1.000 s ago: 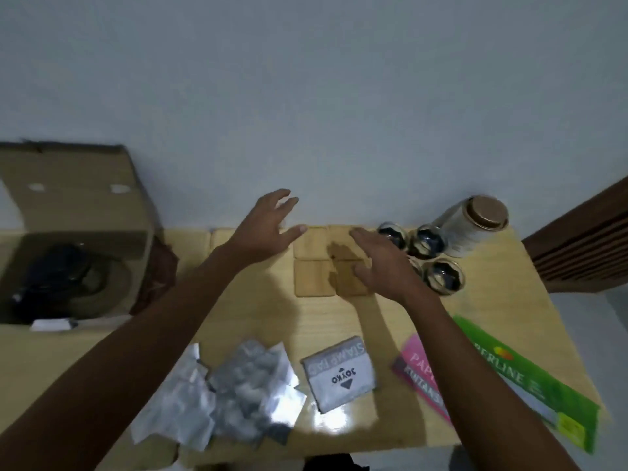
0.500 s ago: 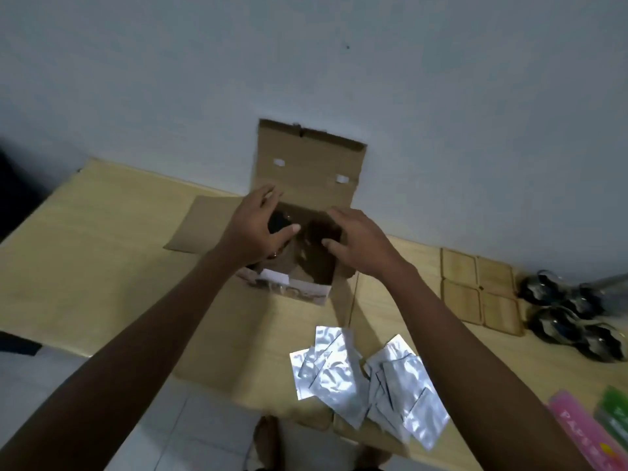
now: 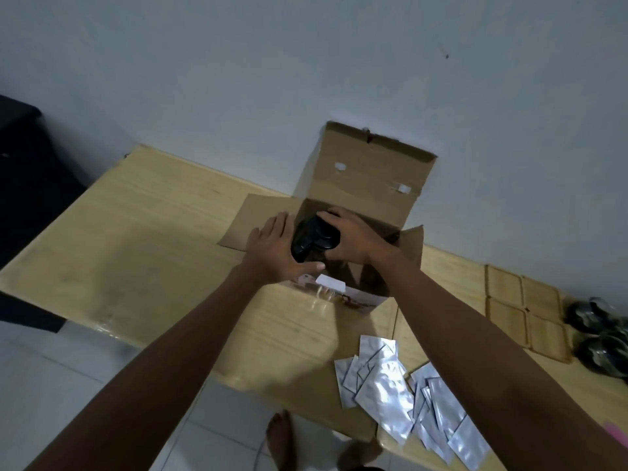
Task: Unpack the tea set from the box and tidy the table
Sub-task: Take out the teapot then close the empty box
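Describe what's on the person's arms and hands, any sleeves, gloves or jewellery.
Both arms are bare as far up as the frame shows, with no sleeves in view. The left hand and right hand wear no gloves, and no rings, watch or bracelets show on what is visible.

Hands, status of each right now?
Left hand: open, straight fingers against the dark teapot in the box.
Right hand: curled over the teapot, gripping it.

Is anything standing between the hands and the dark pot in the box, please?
No. Both hands are already on the pot: the left hand lies against its left side and the right hand covers its top. The box is open, its flaps folded back, so nothing visible blocks them.
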